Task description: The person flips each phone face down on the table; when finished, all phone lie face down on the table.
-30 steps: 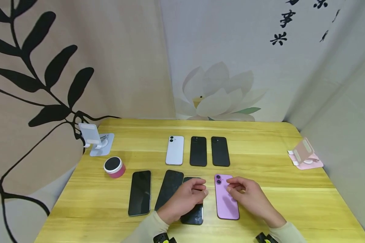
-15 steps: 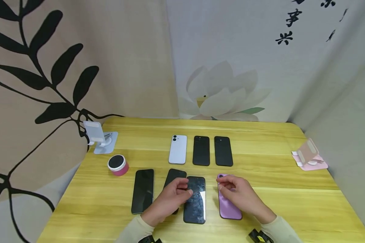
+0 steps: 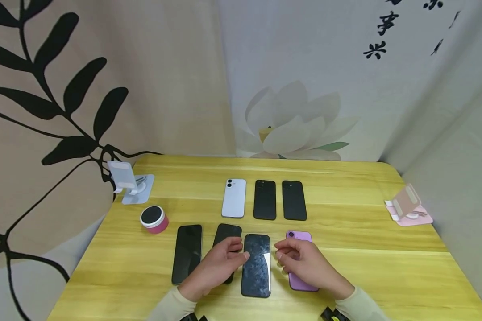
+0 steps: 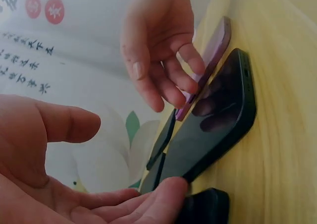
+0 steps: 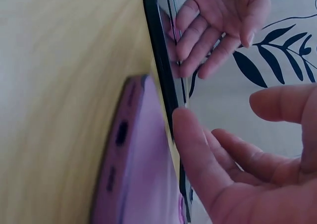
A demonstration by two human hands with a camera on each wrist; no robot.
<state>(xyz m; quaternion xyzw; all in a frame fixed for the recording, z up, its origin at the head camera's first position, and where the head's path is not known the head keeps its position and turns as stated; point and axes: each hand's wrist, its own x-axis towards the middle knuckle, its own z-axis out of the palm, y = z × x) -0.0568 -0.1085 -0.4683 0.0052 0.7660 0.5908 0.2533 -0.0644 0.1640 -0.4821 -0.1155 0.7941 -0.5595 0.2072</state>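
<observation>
Both grips, left hand point(image 3: 216, 266) and right hand point(image 3: 308, 264), are empty, thumb apart from fingers. The left has shifted off the dark phone point(image 3: 256, 272), the right nearer, over the purple phone point(image 3: 302, 283), so the dark one lies nearly uncovered between them.

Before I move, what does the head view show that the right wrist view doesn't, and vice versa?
Only the head view shows the pink folding stand and pale printed lotus flower. Only the right wrist view shows the dark oval port of the purple rectangular phone. Both show that phone, the left hand, right hand and black printed leaves.
</observation>
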